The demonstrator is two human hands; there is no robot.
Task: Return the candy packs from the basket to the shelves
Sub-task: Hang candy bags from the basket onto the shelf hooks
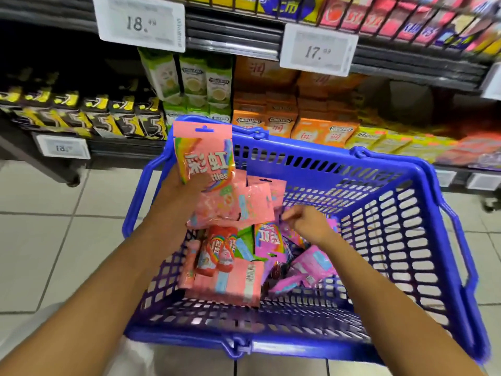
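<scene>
Shelves behind blue basket. Left hand grips upright pink candy pack; right hand pinches a purple pack inside the basket.

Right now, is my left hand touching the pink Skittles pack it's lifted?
Touching. The head view shows the left hand gripping the pink Skittles pack's lower end.
</scene>
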